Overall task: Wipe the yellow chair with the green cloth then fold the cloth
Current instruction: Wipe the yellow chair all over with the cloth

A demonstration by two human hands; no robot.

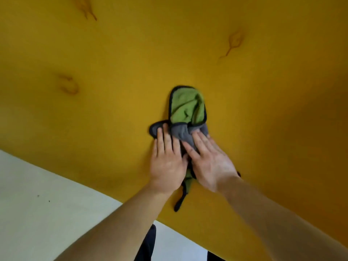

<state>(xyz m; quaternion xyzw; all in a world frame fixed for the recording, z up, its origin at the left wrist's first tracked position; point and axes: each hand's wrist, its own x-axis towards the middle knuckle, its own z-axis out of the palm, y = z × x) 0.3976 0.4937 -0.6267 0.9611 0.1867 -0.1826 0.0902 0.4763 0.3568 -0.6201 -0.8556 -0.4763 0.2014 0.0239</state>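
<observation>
The yellow chair (116, 76) fills most of the view, its cushion dimpled by tufts. On it lies the green cloth (186, 108), bunched up, green on one face and grey on the other, with a dark hem. My left hand (168, 157) lies flat on the cloth's left part, fingers together and stretched out. My right hand (209, 157) presses flat on the grey part beside it, fingers pointing up and left. Both palms cover the cloth's middle; a green corner and a dark strip stick out below them.
A pale floor (37, 194) shows at the lower left beyond the cushion's front edge (105, 191). A dark shape (148, 242), perhaps my clothing, sits between my forearms at the bottom.
</observation>
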